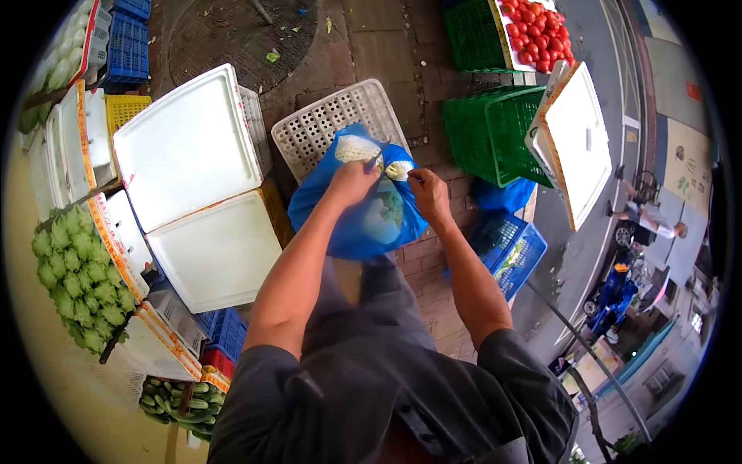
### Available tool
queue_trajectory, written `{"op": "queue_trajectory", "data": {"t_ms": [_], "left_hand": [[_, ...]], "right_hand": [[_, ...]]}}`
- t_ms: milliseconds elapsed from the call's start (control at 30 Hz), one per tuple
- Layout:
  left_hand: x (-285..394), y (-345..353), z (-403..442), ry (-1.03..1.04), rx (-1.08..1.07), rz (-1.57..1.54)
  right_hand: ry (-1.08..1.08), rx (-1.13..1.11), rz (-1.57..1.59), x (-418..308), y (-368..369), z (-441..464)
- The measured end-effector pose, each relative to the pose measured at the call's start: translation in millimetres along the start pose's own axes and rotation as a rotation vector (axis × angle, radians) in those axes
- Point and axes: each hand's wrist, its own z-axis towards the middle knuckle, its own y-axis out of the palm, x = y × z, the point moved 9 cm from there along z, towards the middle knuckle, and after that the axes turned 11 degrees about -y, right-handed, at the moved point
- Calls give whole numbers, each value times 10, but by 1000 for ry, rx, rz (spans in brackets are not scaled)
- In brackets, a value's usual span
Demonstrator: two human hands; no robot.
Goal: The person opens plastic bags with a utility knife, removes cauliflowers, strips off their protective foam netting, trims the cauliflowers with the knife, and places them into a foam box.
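Note:
A blue plastic bag [352, 228] rests in front of my legs, against the near part of a white perforated crate [332, 112]. Through its top opening show pale, net-wrapped vegetables [398, 170] whose kind I cannot make out. A pale green, leafy shape shows through the thin plastic lower down. My left hand [354, 182] is closed on the bag's top edge, at the left of the opening. On the opposite side, my right hand [430, 195] pinches the bag's edge beside the net-wrapped vegetables. My fingertips are partly hidden.
White foam lids [189, 147] lie over crates at left, near green leafy vegetables [81, 271] and cucumbers [182, 404]. At right stand a green crate [495, 131], tomatoes [537, 32], a tilted foam box [576, 143] and a blue basket [506, 251]. A street runs beyond.

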Motion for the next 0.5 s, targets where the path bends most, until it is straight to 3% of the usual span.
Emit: {"op": "queue_trajectory", "data": {"t_ms": [300,500], "left_hand": [[-131,146,95,-132,-12,-18],[-85,135,2,-164,-61,-114]], "right_hand": [[-71,-41,17,46,318,-144],[-47,87,87,-10,392,-214]]}}
